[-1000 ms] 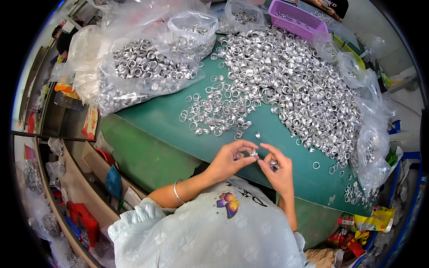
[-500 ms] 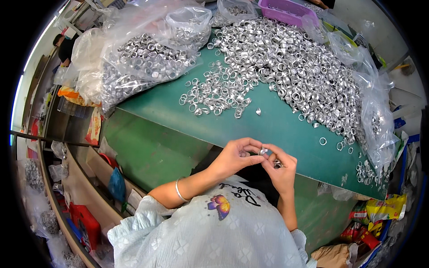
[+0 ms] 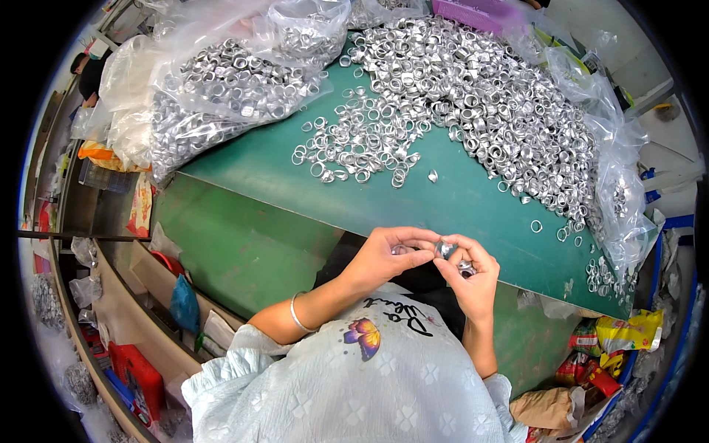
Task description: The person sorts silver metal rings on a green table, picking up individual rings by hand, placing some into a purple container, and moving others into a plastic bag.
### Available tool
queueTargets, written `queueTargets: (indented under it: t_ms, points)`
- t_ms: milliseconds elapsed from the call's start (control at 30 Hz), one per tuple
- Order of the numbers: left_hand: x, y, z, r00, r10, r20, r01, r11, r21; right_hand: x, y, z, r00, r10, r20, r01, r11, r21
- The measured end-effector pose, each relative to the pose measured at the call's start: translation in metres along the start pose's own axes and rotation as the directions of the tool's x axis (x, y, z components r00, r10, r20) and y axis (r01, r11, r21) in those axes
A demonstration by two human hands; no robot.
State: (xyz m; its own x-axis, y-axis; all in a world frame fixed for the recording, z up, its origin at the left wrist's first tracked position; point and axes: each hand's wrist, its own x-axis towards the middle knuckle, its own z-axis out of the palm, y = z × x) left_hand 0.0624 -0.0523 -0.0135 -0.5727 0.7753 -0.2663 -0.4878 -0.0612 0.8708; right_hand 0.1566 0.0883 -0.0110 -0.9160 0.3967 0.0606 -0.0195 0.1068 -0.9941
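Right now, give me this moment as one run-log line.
left hand: pinching small metal ring | right hand: holding rings, fingertips at same ring | loose ring pile on green table

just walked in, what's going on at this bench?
A person at a green table holds small silver metal rings together between both hands: left hand and right hand meet at the table's near edge, pinching a ring. A big heap of loose rings covers the far side, with more in clear plastic bags.
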Motion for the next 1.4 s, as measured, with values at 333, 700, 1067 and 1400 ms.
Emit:
queueTargets:
  t_ms: [333, 700, 1067, 1400]
  points:
    - [0.022, 0.004, -0.008, 0.997, -0.074, -0.028, 0.073, 0.996, -0.049, 0.021, -0.005, 0.001, 0.999, -0.040, -0.018, 0.035, 0.972, -0.232]
    - [0.064, 0.006, -0.037, 0.996, 0.071, 0.048, -0.079, 0.978, 0.193, 0.093, -0.001, -0.048, 0.899, 0.322, 0.298, -0.237, 0.928, -0.288]
    - [0.069, 0.012, -0.056, 0.989, -0.097, 0.114, 0.078, 0.984, 0.158, 0.367, -0.042, -0.072, 0.952, -0.097, -0.291, 0.116, 0.992, 0.049]
    - [0.068, -0.002, -0.054, 0.992, -0.072, 0.107, 0.063, 0.994, 0.088, 0.198, -0.037, -0.064, 0.985, 0.133, 0.112, -0.080, 0.918, -0.388]
